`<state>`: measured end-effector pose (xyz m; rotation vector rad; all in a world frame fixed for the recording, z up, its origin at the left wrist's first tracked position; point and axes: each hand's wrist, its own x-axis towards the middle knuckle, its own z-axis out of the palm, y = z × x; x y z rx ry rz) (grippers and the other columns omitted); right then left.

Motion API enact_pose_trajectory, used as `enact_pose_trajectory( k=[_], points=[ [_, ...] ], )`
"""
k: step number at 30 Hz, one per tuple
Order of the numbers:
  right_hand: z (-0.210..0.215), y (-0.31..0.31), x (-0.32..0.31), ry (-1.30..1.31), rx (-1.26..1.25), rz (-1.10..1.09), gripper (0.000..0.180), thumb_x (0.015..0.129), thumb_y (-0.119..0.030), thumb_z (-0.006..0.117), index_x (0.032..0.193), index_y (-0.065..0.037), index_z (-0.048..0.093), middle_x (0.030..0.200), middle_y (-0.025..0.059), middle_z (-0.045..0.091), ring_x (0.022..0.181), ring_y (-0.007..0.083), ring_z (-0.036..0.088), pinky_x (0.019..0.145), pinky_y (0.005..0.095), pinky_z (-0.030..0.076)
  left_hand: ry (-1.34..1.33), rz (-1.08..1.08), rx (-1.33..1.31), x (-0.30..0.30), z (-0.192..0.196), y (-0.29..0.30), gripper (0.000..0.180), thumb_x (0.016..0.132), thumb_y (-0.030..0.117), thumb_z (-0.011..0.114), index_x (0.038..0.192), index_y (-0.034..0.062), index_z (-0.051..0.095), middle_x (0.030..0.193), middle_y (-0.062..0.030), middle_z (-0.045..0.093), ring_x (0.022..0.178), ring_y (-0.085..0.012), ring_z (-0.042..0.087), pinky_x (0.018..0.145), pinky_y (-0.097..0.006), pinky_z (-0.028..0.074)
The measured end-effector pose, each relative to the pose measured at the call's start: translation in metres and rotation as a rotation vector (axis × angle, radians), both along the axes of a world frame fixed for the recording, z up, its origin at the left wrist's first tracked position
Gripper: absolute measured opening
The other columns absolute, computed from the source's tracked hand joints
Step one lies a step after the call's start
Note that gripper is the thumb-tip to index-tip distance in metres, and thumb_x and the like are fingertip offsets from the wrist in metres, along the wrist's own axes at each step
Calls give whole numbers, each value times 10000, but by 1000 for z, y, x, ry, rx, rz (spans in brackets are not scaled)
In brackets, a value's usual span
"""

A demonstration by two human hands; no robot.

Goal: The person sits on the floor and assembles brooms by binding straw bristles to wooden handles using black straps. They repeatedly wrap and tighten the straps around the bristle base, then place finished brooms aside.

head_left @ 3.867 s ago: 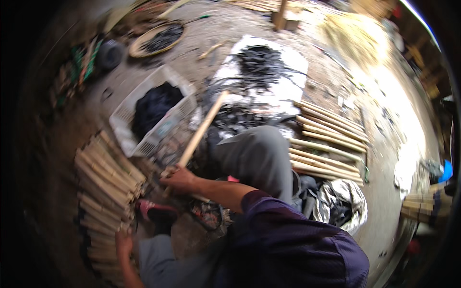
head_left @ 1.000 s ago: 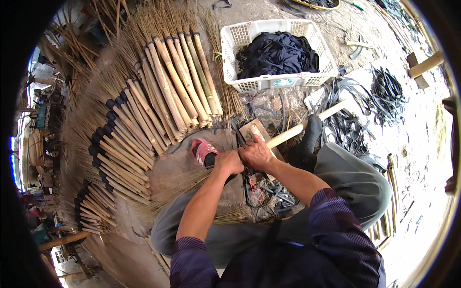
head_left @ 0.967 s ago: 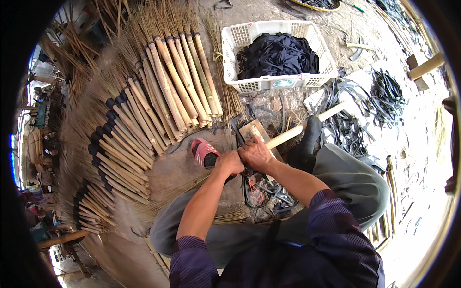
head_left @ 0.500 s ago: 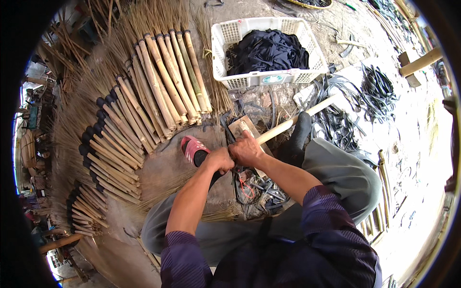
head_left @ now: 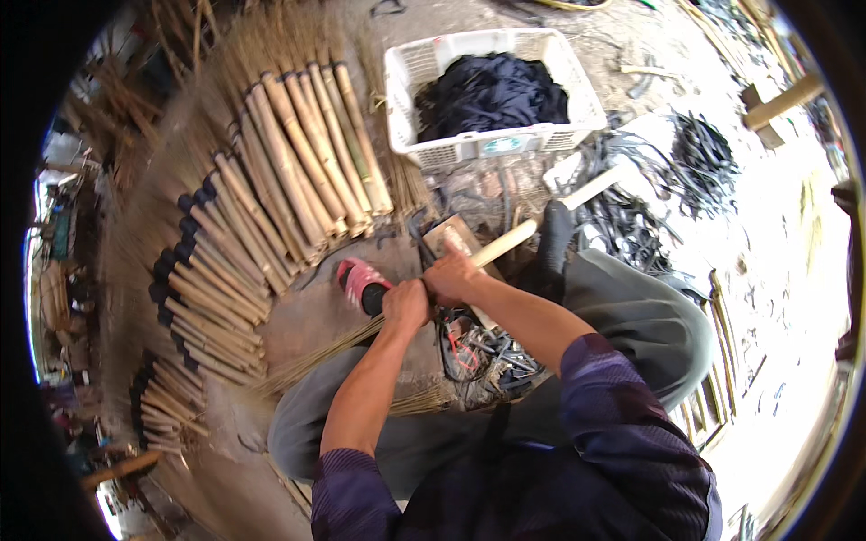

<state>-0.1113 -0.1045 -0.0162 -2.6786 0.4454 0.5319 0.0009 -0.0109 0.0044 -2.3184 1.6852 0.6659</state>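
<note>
My right hand [head_left: 454, 276] is closed around the near end of a pale bamboo handle [head_left: 507, 242]. The handle slants away to the right and passes by my dark-socked foot [head_left: 554, 236]. Pressed close beside it, my left hand [head_left: 406, 303] makes a fist; whatever its fingers hold is hidden. A spray of thin straw stems [head_left: 329, 344] runs from under my left wrist toward the lower left. Just past my right hand lies a wooden block [head_left: 458, 231]. Below the hands are a red-handled tool [head_left: 464, 353] and a litter of small scraps.
A white plastic crate [head_left: 492, 144] holds dark strips. More black strips [head_left: 704, 158] lie in heaps at the right. Several straw brooms with bamboo handles [head_left: 302, 149] fan out along the left. My other foot, in a pink shoe [head_left: 358, 278], rests by my left hand.
My left hand has turned, its forearm more upright, and the straw stems now show higher beside its wrist. The right hand keeps its hold on the handle. The whole view has shifted slightly.
</note>
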Motion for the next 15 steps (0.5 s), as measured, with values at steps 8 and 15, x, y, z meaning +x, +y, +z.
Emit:
enact_pose_trajectory(
  k=[8, 15],
  points=[
    [206, -155, -60, -10, -199, -173, 566, 866, -354, 691, 1406, -209, 604, 1321, 132, 673, 1203, 365, 642, 1051, 504, 476, -33, -27, 123, 4, -5, -7, 364, 785, 344, 790, 1030, 75, 764, 1073, -202, 746, 1050, -386, 707, 912, -526, 526],
    [242, -241, -398, -632, -606, -826, 325, 915, -199, 656, 1227, -112, 683, 1109, 158, 716, 885, 329, 697, 767, 416, 557, -20, -108, 57, 0, 3, -9, 310, 795, 292, 738, 1022, 83, 761, 968, -231, 738, 951, -411, 716, 814, -506, 558]
  ],
)
